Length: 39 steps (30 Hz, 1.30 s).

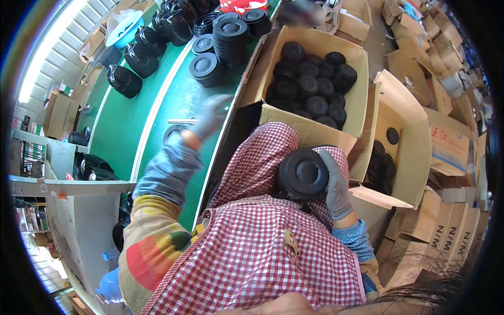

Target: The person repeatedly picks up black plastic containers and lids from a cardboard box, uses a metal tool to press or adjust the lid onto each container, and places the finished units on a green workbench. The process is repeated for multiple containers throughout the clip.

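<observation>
A stack of black round lids (304, 172) rests on my lap, its top disc facing up. My right hand (337, 189), in a grey glove, is wrapped along the stack's right side. Over the near edge of the green table, my left hand (210, 119), also gloved, is smeared by motion, so its fingers cannot be made out. Beneath my left wrist lies a single black disc (173, 132), partly hidden by the sleeve. A thin light-coloured rod (181, 121) lies beside it. Farther up the table stand more stacked black lids (231, 44).
The green table (123, 123) also carries several glossy black containers (142, 59) and a light-blue basin (126, 29). An open carton (278, 113) full of black round parts stands ahead of my knees. Another open carton (415, 136) with fewer parts is at right, near stacked boxes (451, 215).
</observation>
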Motion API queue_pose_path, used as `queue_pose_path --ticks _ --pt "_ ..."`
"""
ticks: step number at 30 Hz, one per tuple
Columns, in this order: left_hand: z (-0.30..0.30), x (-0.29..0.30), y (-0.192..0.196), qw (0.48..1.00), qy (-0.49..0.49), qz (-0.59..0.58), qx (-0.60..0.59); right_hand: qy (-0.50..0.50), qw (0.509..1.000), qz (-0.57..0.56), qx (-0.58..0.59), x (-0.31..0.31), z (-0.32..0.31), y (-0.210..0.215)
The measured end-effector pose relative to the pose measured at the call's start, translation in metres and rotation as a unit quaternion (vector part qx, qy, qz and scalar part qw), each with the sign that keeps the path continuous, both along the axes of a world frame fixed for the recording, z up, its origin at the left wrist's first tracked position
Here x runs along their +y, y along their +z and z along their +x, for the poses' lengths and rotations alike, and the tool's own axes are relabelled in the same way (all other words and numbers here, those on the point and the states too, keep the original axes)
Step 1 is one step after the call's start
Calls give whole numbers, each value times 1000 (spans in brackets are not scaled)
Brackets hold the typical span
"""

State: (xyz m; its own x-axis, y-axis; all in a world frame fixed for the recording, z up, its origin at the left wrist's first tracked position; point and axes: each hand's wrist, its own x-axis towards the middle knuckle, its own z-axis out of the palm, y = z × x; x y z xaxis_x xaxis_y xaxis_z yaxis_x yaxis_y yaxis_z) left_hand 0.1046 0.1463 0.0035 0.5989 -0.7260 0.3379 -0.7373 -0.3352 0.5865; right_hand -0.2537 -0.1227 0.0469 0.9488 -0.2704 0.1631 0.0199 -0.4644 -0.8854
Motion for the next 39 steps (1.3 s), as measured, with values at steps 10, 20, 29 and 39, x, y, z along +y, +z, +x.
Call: queue_pose_path --ticks 10,20,29,39 --pt "53 93 41 924 56 366 -98 -64 993 -72 -71 -33 42 26" --pt "-94 -90 141 940 -274 182 -90 161 937 -292 107 -43 73 107" --pt "-108 -112 114 917 -325 233 0 90 974 -166 123 -27 28 76" --pt "-99 -121 106 902 -368 226 6 72 971 -169 151 -10 20 63"
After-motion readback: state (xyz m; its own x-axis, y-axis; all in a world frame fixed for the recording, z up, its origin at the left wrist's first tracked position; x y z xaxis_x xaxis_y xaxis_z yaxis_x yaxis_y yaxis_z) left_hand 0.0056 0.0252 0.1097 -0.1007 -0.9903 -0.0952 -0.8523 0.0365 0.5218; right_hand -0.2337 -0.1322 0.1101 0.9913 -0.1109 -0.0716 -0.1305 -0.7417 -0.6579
